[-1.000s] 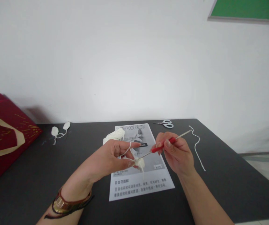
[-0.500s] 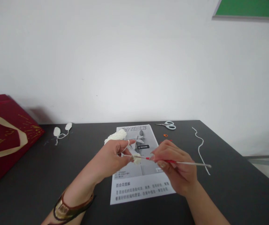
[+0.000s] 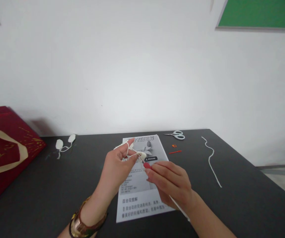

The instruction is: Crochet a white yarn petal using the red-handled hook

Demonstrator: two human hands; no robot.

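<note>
At the centre of the frame, the left hand [image 3: 117,166] pinches a small white crocheted piece [image 3: 142,154] over the printed sheet [image 3: 130,213]; the right hand [image 3: 173,183] grips a red-handled hook [image 3: 146,165], its tip at the piece. Dark bench [image 3: 83,178] stretches left to the red bag [image 3: 8,148] at the frame's left edge. Scissors [image 3: 179,135] lie near the bench's back edge; a loose white strand [image 3: 210,160] lies right, well apart from the hands, inside the slanting right edge.
</note>
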